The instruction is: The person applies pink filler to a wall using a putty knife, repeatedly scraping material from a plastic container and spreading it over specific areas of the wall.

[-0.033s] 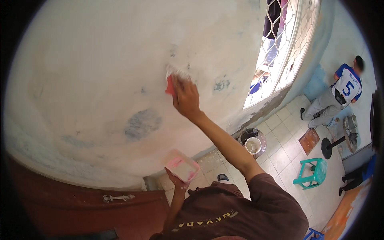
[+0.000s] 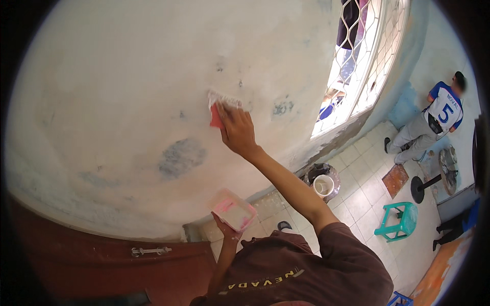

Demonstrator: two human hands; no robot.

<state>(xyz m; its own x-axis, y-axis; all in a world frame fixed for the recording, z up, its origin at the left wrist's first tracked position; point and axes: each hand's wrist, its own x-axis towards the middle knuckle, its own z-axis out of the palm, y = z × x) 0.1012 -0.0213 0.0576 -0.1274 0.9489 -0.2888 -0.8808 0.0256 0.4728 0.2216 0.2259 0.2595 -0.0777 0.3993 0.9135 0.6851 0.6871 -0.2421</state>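
Observation:
My right hand (image 2: 238, 131) grips a red putty spreader (image 2: 215, 118) against the pale wall (image 2: 127, 66). Whitish filler (image 2: 224, 99) shows along the spreader's upper edge. Low in front of me, my left hand (image 2: 227, 230) holds a clear, pink-smeared plastic tub (image 2: 244, 224) from below and its left side. Whitish paste lies inside it. Grey patches mark the wall around the spreader: a large one (image 2: 182, 158) below left, and a smaller one (image 2: 283, 108) to the right.
A barred window (image 2: 352, 61) is at right. Beneath it, a white bucket (image 2: 323, 186) stands on the tiled floor. Farther right are a green stool (image 2: 397, 222), a round-topped table tipped over (image 2: 434, 176) and a person (image 2: 434, 117) facing the wall. A brown door (image 2: 117, 265) is at lower left.
My right hand and the spreader have slid a little way down the wall. My left hand and the tub are almost in the same place.

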